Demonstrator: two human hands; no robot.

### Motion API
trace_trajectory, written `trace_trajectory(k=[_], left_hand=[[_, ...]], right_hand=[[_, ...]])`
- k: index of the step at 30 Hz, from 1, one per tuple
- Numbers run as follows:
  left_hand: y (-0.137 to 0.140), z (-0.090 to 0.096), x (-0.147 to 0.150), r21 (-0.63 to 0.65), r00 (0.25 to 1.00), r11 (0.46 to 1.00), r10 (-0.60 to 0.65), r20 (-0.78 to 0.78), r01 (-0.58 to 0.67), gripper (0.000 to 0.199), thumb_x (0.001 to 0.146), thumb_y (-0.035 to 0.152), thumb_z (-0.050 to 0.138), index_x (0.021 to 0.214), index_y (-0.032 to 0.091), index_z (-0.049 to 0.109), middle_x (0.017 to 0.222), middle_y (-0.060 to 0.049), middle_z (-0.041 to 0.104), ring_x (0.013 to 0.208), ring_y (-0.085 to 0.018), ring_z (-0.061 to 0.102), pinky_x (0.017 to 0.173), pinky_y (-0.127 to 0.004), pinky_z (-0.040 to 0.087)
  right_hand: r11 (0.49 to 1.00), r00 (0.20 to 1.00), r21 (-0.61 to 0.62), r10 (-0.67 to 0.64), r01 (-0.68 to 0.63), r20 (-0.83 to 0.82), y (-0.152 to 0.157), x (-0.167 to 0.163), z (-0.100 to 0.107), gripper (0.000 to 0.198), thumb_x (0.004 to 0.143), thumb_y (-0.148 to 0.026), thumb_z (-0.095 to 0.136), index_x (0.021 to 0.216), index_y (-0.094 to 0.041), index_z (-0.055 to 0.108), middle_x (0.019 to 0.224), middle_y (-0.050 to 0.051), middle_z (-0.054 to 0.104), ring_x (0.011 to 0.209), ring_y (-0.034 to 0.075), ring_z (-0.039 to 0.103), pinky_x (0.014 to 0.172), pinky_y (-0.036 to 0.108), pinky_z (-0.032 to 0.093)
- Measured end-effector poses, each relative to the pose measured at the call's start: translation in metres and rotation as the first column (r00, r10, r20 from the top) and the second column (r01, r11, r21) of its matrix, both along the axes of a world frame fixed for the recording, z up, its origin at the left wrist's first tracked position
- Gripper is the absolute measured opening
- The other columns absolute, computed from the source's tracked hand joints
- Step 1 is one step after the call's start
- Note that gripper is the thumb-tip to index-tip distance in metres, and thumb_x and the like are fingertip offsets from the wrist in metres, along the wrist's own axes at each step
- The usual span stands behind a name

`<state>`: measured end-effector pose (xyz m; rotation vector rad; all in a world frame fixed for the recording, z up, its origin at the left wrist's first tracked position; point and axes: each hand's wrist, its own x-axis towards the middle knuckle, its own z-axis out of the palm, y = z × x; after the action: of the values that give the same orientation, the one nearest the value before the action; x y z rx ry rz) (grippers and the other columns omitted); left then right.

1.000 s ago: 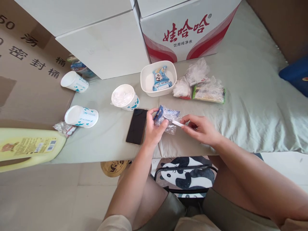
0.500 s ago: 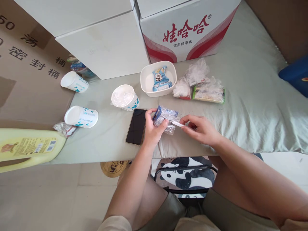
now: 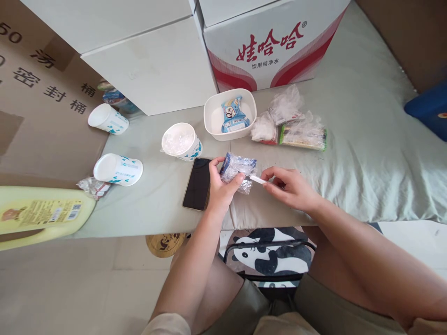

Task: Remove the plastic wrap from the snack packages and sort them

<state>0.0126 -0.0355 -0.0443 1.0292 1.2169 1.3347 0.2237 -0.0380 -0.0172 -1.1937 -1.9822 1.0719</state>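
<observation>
My left hand [image 3: 224, 186] is closed round a blue packet [image 3: 227, 164] wrapped in crinkled clear plastic film [image 3: 245, 185], its thumb pressed on the near side. Between the thumb and fingers of my right hand [image 3: 289, 187] is a slim white-handled cutter [image 3: 257, 179]. Its thin metal tip points left and meets the film beside my left thumb; how deep it sits is hidden. A black phone [image 3: 196, 185] lies flat just left of my left hand. Behind the packet stands a white bowl [image 3: 212, 122] holding a light-blue snack packet [image 3: 233, 114].
Several film-wrapped packets [image 3: 303, 135] lie right of the bowl. A paper cup [image 3: 192, 150] with clear film inside stands at its left. Two more cups, one upper [image 3: 113, 122] and one lower [image 3: 127, 171], lie tipped near a yellow jug [image 3: 63, 214]. A white-and-red carton [image 3: 265, 51] stands behind.
The wrapped packet has shifted slightly left and turned a little in my left hand. A small gap has opened between my thumb and the cutter's white handle; my right hand is nearly still.
</observation>
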Motion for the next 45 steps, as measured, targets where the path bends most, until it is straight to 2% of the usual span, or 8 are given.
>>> trace_trajectory(k=[13, 25, 45], left_hand=[[0.0006, 0.0037, 0.0016, -0.02, 0.999, 1.0, 0.015, 0.03, -0.014, 0.079, 0.059, 0.049, 0.094, 0.117, 0.027, 0.046, 0.098, 0.001, 0.063, 0.08, -0.014, 0.066, 0.074, -0.026, 0.055], [0.0019, 0.0073, 0.003, -0.09, 0.984, 0.996, -0.01, 0.18, 0.026, 0.082, 0.052, 0.043, 0.098, 0.113, 0.029, 0.044, 0.099, 0.003, 0.064, 0.081, -0.013, 0.066, 0.072, -0.025, 0.056], [0.0029, 0.0057, 0.0036, -0.059, 0.979, 0.998, -0.022, 0.203, 0.035, 0.08, 0.052, 0.041, 0.098, 0.111, 0.03, 0.045, 0.097, 0.003, 0.063, 0.085, -0.014, 0.067, 0.076, -0.027, 0.056]], right_hand=[[1.0, 1.0, -0.022, 0.007, -0.007, 0.027, 0.0, 0.0001, 0.003, 0.015, 0.088, -0.033, 0.053, 0.093, -0.02, 0.06, 0.057, -0.005, 0.052, 0.049, 0.011, 0.043, 0.053, 0.025, 0.035], [1.0, 1.0, -0.012, 0.024, -0.024, 0.004, -0.0003, -0.0004, 0.0024, 0.013, 0.088, -0.031, 0.052, 0.093, -0.021, 0.058, 0.06, -0.005, 0.053, 0.049, 0.01, 0.045, 0.053, 0.024, 0.034], [0.999, 0.999, 0.008, 0.032, -0.032, 0.006, -0.0007, 0.0008, 0.0014, 0.013, 0.089, -0.032, 0.053, 0.094, -0.021, 0.058, 0.067, -0.003, 0.06, 0.05, 0.01, 0.047, 0.053, 0.025, 0.035]])
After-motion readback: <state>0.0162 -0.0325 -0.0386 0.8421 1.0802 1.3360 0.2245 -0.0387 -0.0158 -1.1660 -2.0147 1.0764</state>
